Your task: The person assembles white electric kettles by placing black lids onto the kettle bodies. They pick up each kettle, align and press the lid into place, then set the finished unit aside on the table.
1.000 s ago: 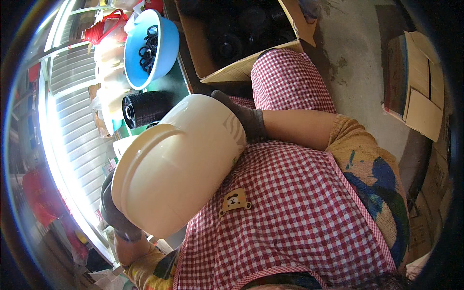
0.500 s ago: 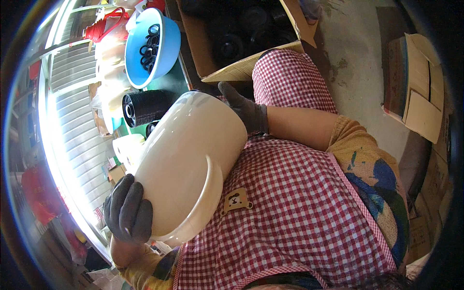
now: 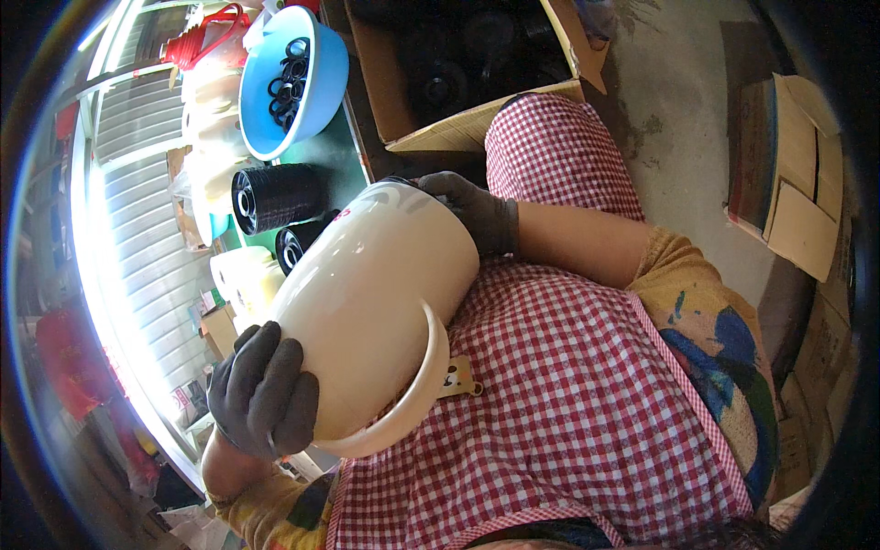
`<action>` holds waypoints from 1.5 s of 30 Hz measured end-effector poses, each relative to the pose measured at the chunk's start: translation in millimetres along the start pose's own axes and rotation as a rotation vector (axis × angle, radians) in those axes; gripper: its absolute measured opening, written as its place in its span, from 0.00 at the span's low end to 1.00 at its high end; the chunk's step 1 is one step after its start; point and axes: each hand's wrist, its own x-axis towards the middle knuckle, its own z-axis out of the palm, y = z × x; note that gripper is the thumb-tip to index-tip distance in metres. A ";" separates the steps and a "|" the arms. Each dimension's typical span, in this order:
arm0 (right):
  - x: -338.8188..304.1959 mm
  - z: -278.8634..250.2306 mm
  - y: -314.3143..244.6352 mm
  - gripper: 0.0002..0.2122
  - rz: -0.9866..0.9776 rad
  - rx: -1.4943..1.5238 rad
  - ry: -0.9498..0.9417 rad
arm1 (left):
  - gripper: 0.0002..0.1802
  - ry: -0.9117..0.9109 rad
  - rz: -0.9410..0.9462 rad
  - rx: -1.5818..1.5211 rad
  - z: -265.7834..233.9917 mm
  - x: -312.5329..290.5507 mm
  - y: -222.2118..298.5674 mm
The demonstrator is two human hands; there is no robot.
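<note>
Your left hand (image 3: 266, 394) is clamping the near end of a glossy cream plastic cylinder (image 3: 376, 275), slanting away rightward beside the green worktop's edge (image 3: 356, 145); your right hand (image 3: 475, 215) is touching its far end, grip unclear.

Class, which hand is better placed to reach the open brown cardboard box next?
Probably the grey-gloved right hand: it is at the end of the glossy cream cylinder nearer the box. The grey-gloved left hand holds the opposite end, farther away.
</note>
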 end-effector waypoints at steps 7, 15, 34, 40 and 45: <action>8.6 22.2 -33.9 0.21 0.303 0.814 0.140 | 0.21 0.026 0.046 0.017 4.7 -12.6 1.9; 34.0 10.3 -3.7 0.28 0.128 0.723 0.183 | 0.21 0.028 0.055 0.085 4.6 -0.7 -1.0; 5.6 -41.8 -13.0 0.42 0.036 1.194 0.089 | 0.17 0.512 -1.055 -0.691 51.5 -112.3 3.3; 13.8 -19.4 -31.1 0.41 0.122 1.165 0.198 | 0.18 0.593 -1.098 -0.925 87.2 -112.9 -9.5; 20.3 5.7 -41.2 0.41 0.386 1.102 0.429 | 0.18 0.590 -1.106 -1.032 113.6 -104.5 -7.3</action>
